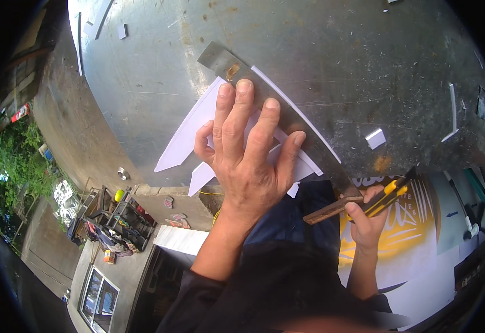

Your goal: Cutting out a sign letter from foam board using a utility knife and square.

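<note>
My left hand (250,147) lies with spread fingers on a metal try square (312,133), pressing it down over a white cut-out sheet piece (189,130). The piece has angular arms. A narrow white edge shows along the far side of the blade, while my palm hides the middle. At the table's near edge, my right hand (367,219) is closed around a yellow and black utility knife (387,200). Its thumb and fingers also touch the square's brown stock (331,210), which sits just off the near edge.
Beneath is a scratched metal tabletop (159,50). White offcuts lie about, including a small block (375,138) and a bent strip (452,111). A yellow and white printed sheet (414,238) lies below at right. A loaded rack (123,216) stands at lower left.
</note>
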Available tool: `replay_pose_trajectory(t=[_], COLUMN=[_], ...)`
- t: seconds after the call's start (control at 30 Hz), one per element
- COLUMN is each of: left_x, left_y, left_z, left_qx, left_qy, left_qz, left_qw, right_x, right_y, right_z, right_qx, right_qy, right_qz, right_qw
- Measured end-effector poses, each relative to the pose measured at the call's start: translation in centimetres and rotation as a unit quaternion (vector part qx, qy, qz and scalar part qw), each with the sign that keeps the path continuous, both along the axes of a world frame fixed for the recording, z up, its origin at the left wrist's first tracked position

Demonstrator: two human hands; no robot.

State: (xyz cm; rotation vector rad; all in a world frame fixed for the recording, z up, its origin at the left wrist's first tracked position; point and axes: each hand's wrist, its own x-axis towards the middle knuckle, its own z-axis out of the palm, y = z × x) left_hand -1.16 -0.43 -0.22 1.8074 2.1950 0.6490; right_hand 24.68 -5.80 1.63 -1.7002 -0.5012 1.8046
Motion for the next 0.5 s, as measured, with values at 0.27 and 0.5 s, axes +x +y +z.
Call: replay_pose_trajectory(t=[0.27,0.5], left_x=[0.8,1.1], left_y=[0.2,0.5], left_z=[0.4,0.9], left_qx=[-0.004,-0.008], left_qy=[0.089,0.094], left_qz=[0.017,-0.001], left_qw=[0.996,0.996], right_x=[-0.7,-0.2], right_y=[0.7,0.9], right_z=[0.0,-0.1], right_qx=[0.015,0.044], right_qy=[0.006,0.017], right_qz=[0.002,0.043], right_qw=[1.0,0.998])
